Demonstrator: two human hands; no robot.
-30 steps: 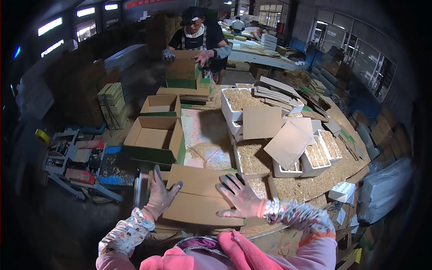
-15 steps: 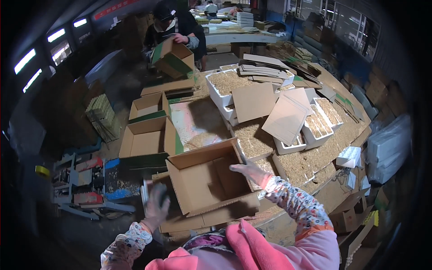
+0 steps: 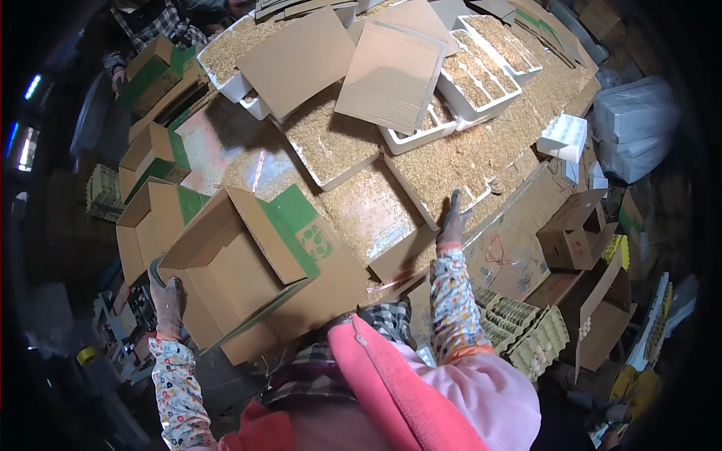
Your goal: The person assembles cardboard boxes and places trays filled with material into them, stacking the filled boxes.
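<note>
An open cardboard box with green printed flaps tilts at the near left of the table. My left hand, in a thin glove, grips this box's left edge, thumb toward the inside. Over on the right, my gloved right hand reaches to the near edge of a husk-filled box. Its fingers are stretched out and apart, holding nothing. Whether they touch that edge I cannot tell. Between the two hands is a patch of table strewn with husk.
More open cardboard boxes line the left. White foam boxes of husk stand behind, with flat cardboard sheets on top. Egg trays are stacked at the near right, below a brown carton. Another person works at the far left.
The view has swung down and to the right. My left hand has closed on the cardboard box, which now sits tilted farther left. My right hand has left the box for the husk-filled box.
</note>
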